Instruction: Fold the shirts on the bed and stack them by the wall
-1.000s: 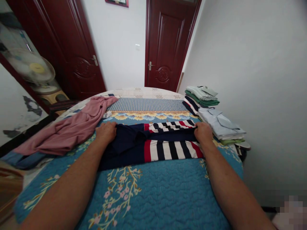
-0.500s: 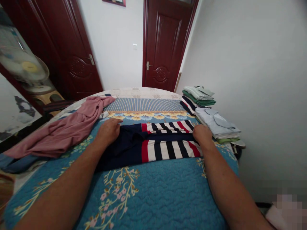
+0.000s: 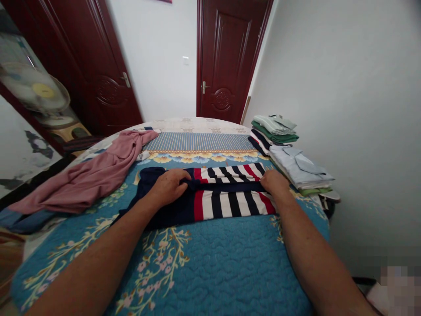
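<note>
A navy shirt [image 3: 235, 204] with red, white and black stripes lies folded lengthwise across the bed-like table. Its striped end points right and its plain navy part left. My left hand [image 3: 171, 185] pinches the navy cloth near the middle, just left of the red band, thumb and fingers closed on a fold. At the striped end, my right hand [image 3: 273, 181] has its fingers closed on the hem. A dark navy strip runs between the two striped panels.
A quilted teal cover [image 3: 223, 254] lies under the shirt. To the left a pink garment [image 3: 98, 169] is spread over blue cloth. Folded clothes stand at the right in a back stack [image 3: 274, 129] and a nearer pile [image 3: 299, 169]. A fan [image 3: 42, 90] stands far left.
My left hand has moved right from the shirt's navy far edge to the fold near the red band. My right hand stays at the striped end, shifted slightly left.
</note>
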`<move>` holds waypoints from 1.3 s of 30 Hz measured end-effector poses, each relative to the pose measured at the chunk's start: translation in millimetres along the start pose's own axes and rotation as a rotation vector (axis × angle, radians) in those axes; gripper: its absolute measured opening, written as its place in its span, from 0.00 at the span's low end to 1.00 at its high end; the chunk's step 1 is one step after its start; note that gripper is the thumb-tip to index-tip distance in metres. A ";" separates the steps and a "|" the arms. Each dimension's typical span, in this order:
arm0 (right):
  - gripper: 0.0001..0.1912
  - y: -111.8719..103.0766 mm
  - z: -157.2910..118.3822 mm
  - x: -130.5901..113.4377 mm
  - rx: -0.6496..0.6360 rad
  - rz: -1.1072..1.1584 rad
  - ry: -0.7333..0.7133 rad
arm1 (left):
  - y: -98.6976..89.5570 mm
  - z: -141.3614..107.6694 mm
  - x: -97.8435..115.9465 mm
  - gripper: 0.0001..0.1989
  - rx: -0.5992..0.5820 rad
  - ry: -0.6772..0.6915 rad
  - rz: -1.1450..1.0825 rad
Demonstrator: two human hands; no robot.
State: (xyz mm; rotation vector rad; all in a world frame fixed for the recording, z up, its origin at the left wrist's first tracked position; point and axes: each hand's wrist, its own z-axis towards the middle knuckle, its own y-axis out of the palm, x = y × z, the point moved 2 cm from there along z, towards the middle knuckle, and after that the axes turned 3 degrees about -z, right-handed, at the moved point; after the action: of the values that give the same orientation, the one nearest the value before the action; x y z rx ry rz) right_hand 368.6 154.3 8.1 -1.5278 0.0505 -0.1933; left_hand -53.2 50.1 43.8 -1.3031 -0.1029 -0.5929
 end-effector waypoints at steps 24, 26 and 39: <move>0.21 -11.2 -61.8 -131.4 0.366 0.419 -0.776 | 37.8 -0.6 -32.1 0.40 -0.170 -0.167 0.208; 0.22 -3.5 -70.5 -148.9 0.277 0.396 -0.835 | 39.8 -1.1 -36.3 0.47 -0.177 -0.229 0.216; 0.39 11.5 -28.4 -108.8 -0.049 0.180 -0.332 | 33.9 1.6 -49.8 0.55 -0.111 -0.627 0.360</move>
State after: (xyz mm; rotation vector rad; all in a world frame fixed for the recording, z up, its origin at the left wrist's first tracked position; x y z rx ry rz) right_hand 258.4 143.8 -14.2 -1.5770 -0.0714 0.2066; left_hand -79.3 73.9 -5.1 -1.5340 -0.3450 0.1314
